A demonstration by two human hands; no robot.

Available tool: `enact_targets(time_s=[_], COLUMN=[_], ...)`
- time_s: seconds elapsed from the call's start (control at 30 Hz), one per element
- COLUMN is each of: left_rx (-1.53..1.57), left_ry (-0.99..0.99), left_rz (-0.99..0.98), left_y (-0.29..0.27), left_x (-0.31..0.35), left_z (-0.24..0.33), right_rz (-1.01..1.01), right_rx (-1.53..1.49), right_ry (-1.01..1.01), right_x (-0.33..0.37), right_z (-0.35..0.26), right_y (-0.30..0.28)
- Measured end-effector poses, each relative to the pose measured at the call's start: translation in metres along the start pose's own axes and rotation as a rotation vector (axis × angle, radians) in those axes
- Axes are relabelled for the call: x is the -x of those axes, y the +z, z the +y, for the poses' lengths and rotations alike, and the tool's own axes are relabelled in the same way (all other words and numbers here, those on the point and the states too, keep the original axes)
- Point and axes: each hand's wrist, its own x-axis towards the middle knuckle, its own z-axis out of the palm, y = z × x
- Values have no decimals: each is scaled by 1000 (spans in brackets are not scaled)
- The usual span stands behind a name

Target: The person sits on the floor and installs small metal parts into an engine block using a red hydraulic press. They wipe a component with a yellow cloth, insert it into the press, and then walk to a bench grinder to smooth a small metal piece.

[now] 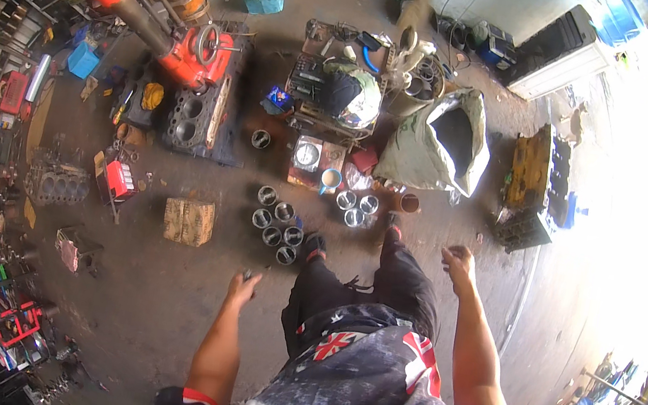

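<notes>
My left hand (242,287) hangs low in front of me, left of my legs, its fingers closed around a small dark thing too small to name. On the floor just beyond it stand several piston-like metal cylinders (271,235), in a cluster by my left foot. My right hand (459,268) hangs out to the right of my legs, touching nothing, with loosely bent fingers apart. Ahead of my feet is another small group of such cylinders (356,203), with a brown cylindrical pot (407,203) to its right. A light blue mug (331,179) stands behind that group.
Left of centre sits a worn block (189,222). Beyond it is an engine block (193,123) under a red press (199,56). A cluttered tool table (313,50) and a large white sack (411,150) stand ahead. A yellowish engine block (533,188) is at right.
</notes>
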Motion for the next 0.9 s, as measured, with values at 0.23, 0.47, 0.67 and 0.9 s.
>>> enact_targets(time_s=[0.23,0.47,0.67,0.9], left_rx=[332,439,44,-180], left_ry=[-319,-343,-94,-142], left_rz=[247,396,340,112], left_y=[38,201,356,424], left_x=[68,132,150,150], left_z=[-69,-20,92,176], right_rz=[-64,-63,22,-346], right_rx=[-144,-394,-410,-773], right_ry=[-186,-227,-490,-501], right_x=[-179,-429,-605,-683], right_z=[-125,-206,-235,-255], right_y=[29,110,211,249])
